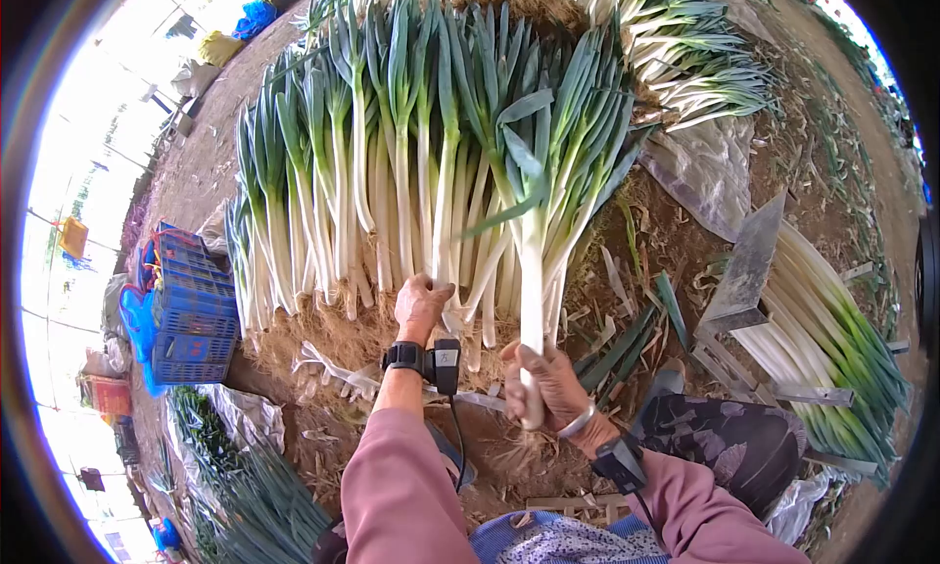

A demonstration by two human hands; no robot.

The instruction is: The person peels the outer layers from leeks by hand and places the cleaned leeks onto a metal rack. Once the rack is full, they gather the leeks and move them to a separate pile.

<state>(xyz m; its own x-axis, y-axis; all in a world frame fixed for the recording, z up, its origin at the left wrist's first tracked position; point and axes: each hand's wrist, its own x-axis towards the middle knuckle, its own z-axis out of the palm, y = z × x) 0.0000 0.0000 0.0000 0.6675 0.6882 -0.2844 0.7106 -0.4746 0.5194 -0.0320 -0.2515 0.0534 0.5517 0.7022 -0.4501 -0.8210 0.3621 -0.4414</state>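
Observation:
Many leeks with white stems and green tops lie side by side in a large pile, their brown roots toward me. My left hand is closed on a leek stem at the pile's near edge. To its right, my right hand grips the lower end of a thick white leek, whose green leaves spread over the pile. Roots hang below that hand.
A metal rack at the right holds trimmed leeks. Blue crates stand at the left. More leeks lie at the back right, and loose greens at the lower left. Plastic sheeting lies on the soil.

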